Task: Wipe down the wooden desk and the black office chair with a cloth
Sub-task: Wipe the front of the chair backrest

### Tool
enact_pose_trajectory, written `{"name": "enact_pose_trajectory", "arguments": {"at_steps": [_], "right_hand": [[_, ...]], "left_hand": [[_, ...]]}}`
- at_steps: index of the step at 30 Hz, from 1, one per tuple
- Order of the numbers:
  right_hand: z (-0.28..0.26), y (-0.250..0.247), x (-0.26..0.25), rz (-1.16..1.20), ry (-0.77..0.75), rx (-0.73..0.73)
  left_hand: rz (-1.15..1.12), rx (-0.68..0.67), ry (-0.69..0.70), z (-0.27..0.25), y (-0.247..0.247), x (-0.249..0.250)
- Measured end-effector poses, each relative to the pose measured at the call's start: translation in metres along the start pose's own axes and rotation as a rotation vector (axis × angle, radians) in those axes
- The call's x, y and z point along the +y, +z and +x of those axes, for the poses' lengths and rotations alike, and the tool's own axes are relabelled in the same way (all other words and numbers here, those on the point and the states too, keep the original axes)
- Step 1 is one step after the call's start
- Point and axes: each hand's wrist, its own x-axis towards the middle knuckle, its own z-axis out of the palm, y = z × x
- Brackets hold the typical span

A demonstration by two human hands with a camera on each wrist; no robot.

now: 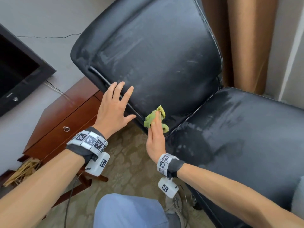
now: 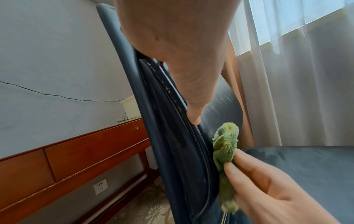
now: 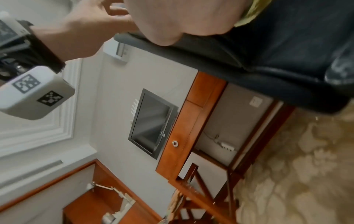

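The black office chair (image 1: pixel 153 51) fills the upper middle of the head view, its backrest smeared with wipe marks and its seat (image 1: pixel 238 134) at the right. My left hand (image 1: pixel 115 106) lies flat with spread fingers on the backrest's left edge. My right hand (image 1: pixel 156 135) holds a crumpled green cloth (image 1: pixel 156 117) against the backrest's lower corner, just above the seat gap. In the left wrist view the cloth (image 2: pixel 226 145) sits pinched in my right hand's fingers (image 2: pixel 249 171) against the chair edge (image 2: pixel 172 136). The wooden desk (image 1: pixel 65 116) stands left of the chair.
A dark monitor (image 1: pixel 18 71) hangs on the grey wall at the left. Brown curtains (image 1: pixel 243 38) hang behind the chair. Patterned carpet (image 1: pixel 130 162) lies below, my knee (image 1: pixel 128 211) at the bottom. A wooden rack (image 1: pixel 23 170) stands under the desk.
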Motion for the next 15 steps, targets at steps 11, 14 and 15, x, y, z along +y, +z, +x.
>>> {"name": "enact_pose_trajectory", "arguments": {"at_steps": [11,14,15], "right_hand": [[0.075,-0.024,0.066,-0.985,0.483,-0.025],[0.107,-0.082,0.106,-0.515,0.58,0.106],[0.116,-0.1,0.113,-0.468,0.565,0.156]], "left_hand": [[-0.009,0.02,-0.058,0.0,0.0,0.008],[-0.015,0.028,-0.05,0.004,0.002,0.011],[-0.012,0.032,-0.051,0.005,0.003,0.012]]}}
